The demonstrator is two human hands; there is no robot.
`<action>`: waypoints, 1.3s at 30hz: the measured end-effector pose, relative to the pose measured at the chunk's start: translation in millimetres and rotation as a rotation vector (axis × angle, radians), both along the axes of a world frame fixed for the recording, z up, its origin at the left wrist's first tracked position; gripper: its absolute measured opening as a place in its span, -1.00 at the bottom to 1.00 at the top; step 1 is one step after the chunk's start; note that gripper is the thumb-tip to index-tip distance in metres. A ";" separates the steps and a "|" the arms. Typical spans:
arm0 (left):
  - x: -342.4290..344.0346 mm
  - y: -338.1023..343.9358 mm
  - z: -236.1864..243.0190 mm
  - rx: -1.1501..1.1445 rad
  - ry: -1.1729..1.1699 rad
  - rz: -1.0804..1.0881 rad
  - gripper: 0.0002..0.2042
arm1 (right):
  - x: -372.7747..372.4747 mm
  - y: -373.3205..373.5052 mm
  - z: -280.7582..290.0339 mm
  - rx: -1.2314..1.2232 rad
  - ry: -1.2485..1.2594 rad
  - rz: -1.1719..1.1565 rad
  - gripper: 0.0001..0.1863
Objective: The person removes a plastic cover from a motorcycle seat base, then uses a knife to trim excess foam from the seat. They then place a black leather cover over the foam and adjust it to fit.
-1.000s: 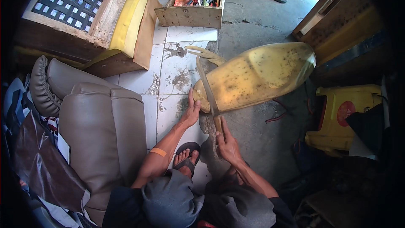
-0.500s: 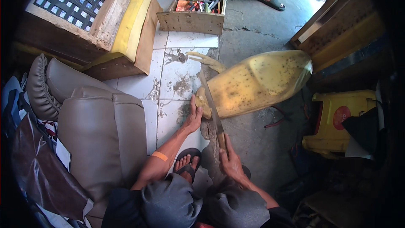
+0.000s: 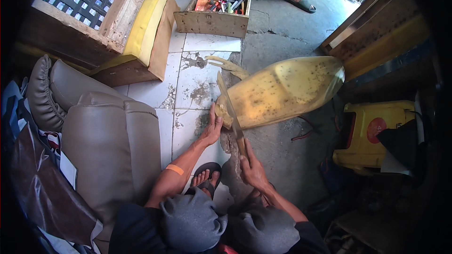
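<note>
A long block of yellowed, spotted foam (image 3: 287, 89) lies on the floor at centre right. My left hand (image 3: 211, 129) grips its near left end, fingers along the side. My right hand (image 3: 250, 167) is wrapped round the wooden handle of a long knife (image 3: 230, 109), whose blade lies across the foam close to that end, to the right of my left hand. A thin offcut of foam (image 3: 228, 65) rests just beyond the blade's tip.
Grey padded upholstery (image 3: 99, 150) is at left, behind it a wooden frame (image 3: 61, 37) with yellow foam. A tool box (image 3: 209, 22) stands ahead. Another person's sandalled foot (image 3: 299, 2) is at top right. A yellow plastic object (image 3: 355, 136) and wooden furniture (image 3: 367, 42) line the right.
The knife and my right hand moved down toward me by half a second ago and are now back forward a little. My left hand stays on the foam's end.
</note>
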State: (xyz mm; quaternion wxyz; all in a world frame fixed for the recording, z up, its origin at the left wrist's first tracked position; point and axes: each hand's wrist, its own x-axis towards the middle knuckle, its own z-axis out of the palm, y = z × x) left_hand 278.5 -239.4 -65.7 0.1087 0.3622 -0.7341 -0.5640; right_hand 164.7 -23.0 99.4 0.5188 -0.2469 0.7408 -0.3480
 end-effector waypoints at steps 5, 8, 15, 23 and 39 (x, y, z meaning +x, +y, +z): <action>-9.6 2.9 8.1 0.002 -0.066 0.020 -0.34 | 3.7 8.7 -26.3 -0.112 0.067 -0.033 -0.30; 1.4 0.9 -1.3 0.007 -0.014 0.036 -0.34 | 0.4 -22.6 1.4 0.016 -0.083 -0.045 -0.31; -5.4 11.0 -1.7 0.069 0.019 0.062 -0.34 | 2.9 -0.6 -27.6 -0.072 0.045 -0.004 -0.28; -12.4 7.7 1.4 0.025 0.031 0.071 -0.34 | -7.3 2.2 -7.6 -0.031 0.020 0.025 -0.28; -14.9 9.6 10.6 -0.165 -0.119 0.211 -0.32 | -12.0 -28.0 -5.7 -0.014 -0.039 0.001 -0.30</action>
